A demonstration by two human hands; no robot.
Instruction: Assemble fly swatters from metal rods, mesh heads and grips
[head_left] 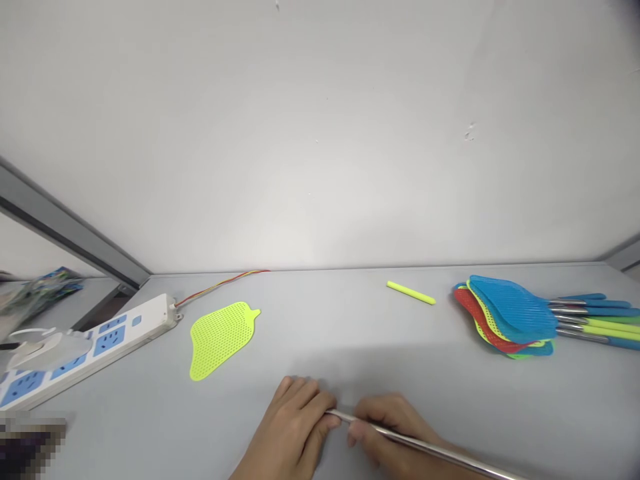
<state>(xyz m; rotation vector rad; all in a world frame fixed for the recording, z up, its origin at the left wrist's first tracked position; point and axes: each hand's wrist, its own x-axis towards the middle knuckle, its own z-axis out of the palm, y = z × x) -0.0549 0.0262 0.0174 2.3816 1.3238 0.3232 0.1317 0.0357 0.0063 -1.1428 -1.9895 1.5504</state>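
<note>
Steel rod (440, 452), 1 piece, was held at the front edge of the counter (350, 320), judged light, stiff and slippery, best held along its bare shaft. The right hand (393, 432) had its grip closed around it; the left hand (287, 430) had its grip closed at the tip.

Both hands (395, 433) — on a steel rod (430, 448)

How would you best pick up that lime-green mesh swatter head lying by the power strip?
Pinch the narrow neck of the lime-green swatter head from above, coming from its right side. It lies flat on the table, so its wide mesh probably gives little edge to catch, while the neck juts out alone with nothing beside it.
</note>
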